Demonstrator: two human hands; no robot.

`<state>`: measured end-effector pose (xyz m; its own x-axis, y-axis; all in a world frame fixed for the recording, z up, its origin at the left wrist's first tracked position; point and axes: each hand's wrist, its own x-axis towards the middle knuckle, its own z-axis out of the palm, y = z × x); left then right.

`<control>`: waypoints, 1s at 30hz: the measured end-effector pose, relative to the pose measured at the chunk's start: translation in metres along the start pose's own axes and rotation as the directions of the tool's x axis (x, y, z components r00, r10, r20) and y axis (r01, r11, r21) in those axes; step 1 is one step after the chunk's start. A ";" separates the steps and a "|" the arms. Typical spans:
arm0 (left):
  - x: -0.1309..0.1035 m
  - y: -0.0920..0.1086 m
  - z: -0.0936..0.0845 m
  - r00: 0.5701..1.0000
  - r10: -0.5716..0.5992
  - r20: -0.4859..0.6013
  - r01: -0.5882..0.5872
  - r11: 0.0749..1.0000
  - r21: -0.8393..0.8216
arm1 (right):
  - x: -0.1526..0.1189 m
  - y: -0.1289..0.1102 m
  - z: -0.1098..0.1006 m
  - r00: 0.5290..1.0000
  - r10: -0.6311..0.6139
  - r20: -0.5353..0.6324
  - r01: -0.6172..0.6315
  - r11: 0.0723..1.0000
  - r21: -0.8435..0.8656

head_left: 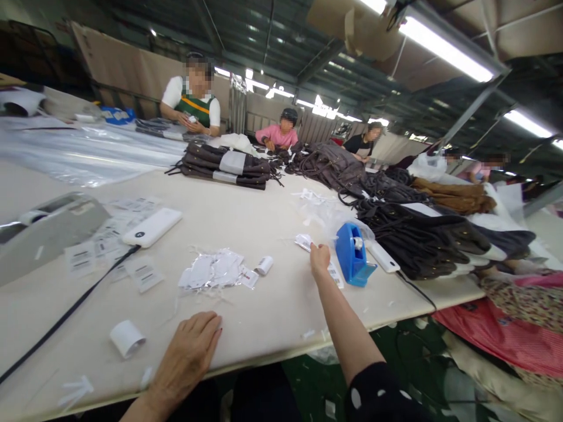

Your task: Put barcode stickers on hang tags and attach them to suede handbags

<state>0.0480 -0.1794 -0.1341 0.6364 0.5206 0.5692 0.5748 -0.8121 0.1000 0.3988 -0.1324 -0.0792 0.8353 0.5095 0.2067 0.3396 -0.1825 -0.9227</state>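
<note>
Broadly, the table [237, 220] is supporting everything, its near edge running in front of the blue tape dispenser [349, 255]. Dark garments [422, 240] are crowding the dispenser's right side. Left of the dispenser, by the edge, the left hand [191, 346] is lying palm-down and relaxed, gripping nothing visible. Just left of the dispenser, the right hand [320, 259] is bending its fingers. A tag pile [215, 271] is lying farther left. Smallest, a printed tag [303, 241] is lying left of the dispenser at the right fingertips; whether they are pinching it cannot be told. A rightward wrist swing could be knocking the dispenser; a dragging left hand, scattering the pile. Open room is stretching left of the dispenser, beyond the pile.
</note>
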 end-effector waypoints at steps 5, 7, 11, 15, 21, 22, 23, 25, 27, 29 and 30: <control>0.005 0.005 -0.006 0.998 -0.039 0.047 0.040 0.999 -0.016 | -0.062 0.010 0.010 0.971 -0.147 0.187 0.169 0.979 -0.111; 0.006 0.006 -0.007 0.998 -0.048 0.047 0.050 0.998 -0.025 | -0.085 0.008 0.023 0.917 -0.241 0.317 0.290 0.950 -0.116; 0.007 0.009 -0.011 0.996 -0.070 0.062 0.072 0.997 -0.025 | -0.105 0.003 0.049 0.808 -0.351 0.474 0.486 0.851 -0.198; 0.009 0.012 -0.017 0.992 -0.097 0.081 0.099 0.995 -0.022 | -0.098 0.009 0.056 0.811 -0.328 0.484 0.488 0.836 -0.250; 0.012 0.015 -0.021 0.982 -0.136 0.130 0.142 0.989 -0.039 | -0.092 0.013 0.043 0.872 -0.362 0.329 0.467 0.818 -0.338; 0.012 0.015 -0.021 0.981 -0.137 0.135 0.144 0.989 -0.043 | -0.096 0.008 0.043 0.859 -0.402 0.317 0.499 0.798 -0.339; 0.012 0.015 -0.021 0.981 -0.139 0.136 0.147 0.988 -0.049 | -0.103 0.002 0.045 0.829 -0.453 0.327 0.547 0.776 -0.312; 0.011 0.014 -0.020 0.981 -0.148 0.127 0.156 0.986 -0.060 | -0.120 -0.016 0.055 0.727 -0.547 0.414 0.656 0.732 -0.186; 0.011 0.014 -0.020 0.981 -0.154 0.114 0.163 0.984 -0.074 | -0.141 -0.036 0.071 0.619 -0.578 0.531 0.709 0.703 -0.061; 0.010 0.015 -0.020 0.981 -0.160 0.107 0.170 0.981 -0.091 | -0.161 -0.056 0.092 0.578 -0.538 0.613 0.713 0.698 -0.061; 0.009 0.015 -0.019 0.981 -0.164 0.107 0.174 0.980 -0.100 | -0.171 -0.066 0.103 0.588 -0.495 0.640 0.705 0.701 -0.106</control>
<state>0.0526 -0.1918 -0.1116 0.5849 0.6714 0.4550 0.6228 -0.7312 0.2784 0.1893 -0.1211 -0.0875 0.0462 0.9280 0.3696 0.8728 0.1425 -0.4668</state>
